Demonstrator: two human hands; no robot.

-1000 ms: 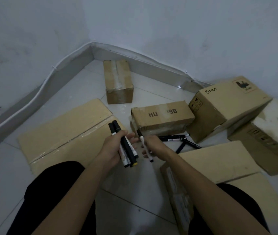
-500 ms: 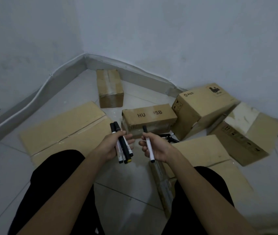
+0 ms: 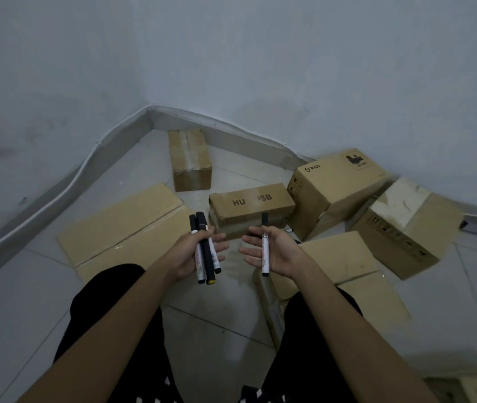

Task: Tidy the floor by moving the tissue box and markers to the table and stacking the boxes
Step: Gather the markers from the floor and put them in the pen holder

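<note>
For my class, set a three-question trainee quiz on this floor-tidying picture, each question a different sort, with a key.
1. True or false: the left hand holds fewer markers than the right hand.
2. How many markers does the right hand hold?
3. The box lettered HU lies: A) stacked on the PICO box; B) on the floor beside it; C) on a table.

Key: 1 false, the left holds a bundle of markers, the right a single marker; 2 one; 3 B.

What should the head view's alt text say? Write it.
A person's left hand holds three markers and the right hand holds one marker, above cardboard boxes scattered on a tiled floor in a corner.
</note>
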